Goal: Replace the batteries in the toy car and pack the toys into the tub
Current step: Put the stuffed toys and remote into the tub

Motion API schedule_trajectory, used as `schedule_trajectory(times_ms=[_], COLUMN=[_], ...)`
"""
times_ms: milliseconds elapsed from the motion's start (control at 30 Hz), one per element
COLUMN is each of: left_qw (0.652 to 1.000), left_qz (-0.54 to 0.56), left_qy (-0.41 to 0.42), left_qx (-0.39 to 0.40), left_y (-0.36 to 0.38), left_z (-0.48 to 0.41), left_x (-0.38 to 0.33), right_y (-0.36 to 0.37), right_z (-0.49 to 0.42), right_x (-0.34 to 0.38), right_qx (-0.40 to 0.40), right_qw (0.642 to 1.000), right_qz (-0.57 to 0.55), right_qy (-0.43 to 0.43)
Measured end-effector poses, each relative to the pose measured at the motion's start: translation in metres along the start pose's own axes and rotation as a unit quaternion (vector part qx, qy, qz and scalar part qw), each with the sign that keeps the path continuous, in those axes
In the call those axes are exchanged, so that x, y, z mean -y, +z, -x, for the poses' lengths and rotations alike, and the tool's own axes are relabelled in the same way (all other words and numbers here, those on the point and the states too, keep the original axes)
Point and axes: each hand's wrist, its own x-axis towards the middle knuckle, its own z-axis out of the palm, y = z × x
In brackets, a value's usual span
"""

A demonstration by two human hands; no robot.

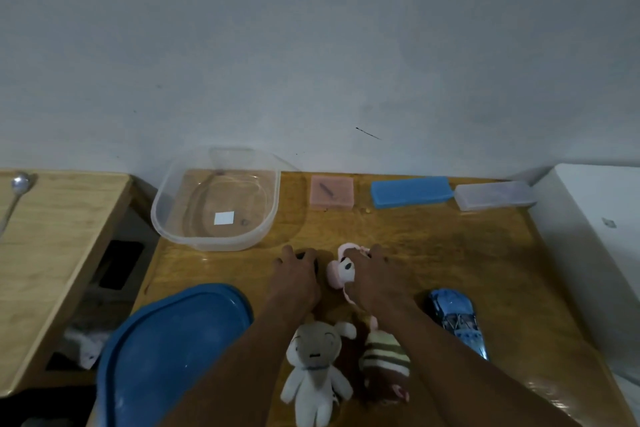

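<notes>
The right grip (pixel 372 274) is clamping a pink plush toy (pixel 343 270). The left grip (pixel 298 270) is covering a dark object (pixel 302 256), and I cannot tell whether it is clamped. The toy car (pixel 457 319) is lying right of the right grip, and the tub (pixel 214 243) is sitting beyond the left grip.

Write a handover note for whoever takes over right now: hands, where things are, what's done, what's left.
Left hand covers a small dark thing; grip unclear.
Right hand grips the pink plush.
Tub holds no toys; lid off, near it.
Car, grey plush and striped plush lie on the table.
Done: nothing packed.
Left: batteries unconfirmed; pack all toys.
</notes>
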Motion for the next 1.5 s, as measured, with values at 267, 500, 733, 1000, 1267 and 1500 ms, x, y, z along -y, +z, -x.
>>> schedule_trajectory(times_ms=[267,500,733,1000,1267,1500], left_qw=[0.999,0.991,0.979,0.981,0.984,0.987], left_qz=[0.031,0.033,0.014,0.016,0.049,0.075], left_qy=[0.013,0.005,-0.053,-0.039,0.016,0.034], left_qx=[-0.030,-0.131,-0.196,-0.191,-0.173,-0.138], left_y=[-0.022,-0.074,-0.138,-0.168,-0.182,-0.175], left_z=[0.012,0.043,0.048,0.031,-0.013,-0.051], left_x=[-0.008,0.005,0.060,0.133,0.176,0.178], right_y=[-0.010,-0.053,-0.089,-0.083,-0.070,-0.067], right_z=[-0.003,-0.003,-0.009,-0.026,-0.047,-0.076], right_x=[-0.002,0.030,0.100,0.180,0.226,0.227], right_qx=[0.007,-0.087,-0.098,-0.095,-0.124,-0.108], right_qw=[0.999,0.991,0.981,0.980,0.984,0.991], right_qz=[-0.053,-0.082,-0.118,-0.122,-0.088,-0.054], right_qy=[-0.009,-0.067,-0.123,-0.128,-0.088,-0.059])
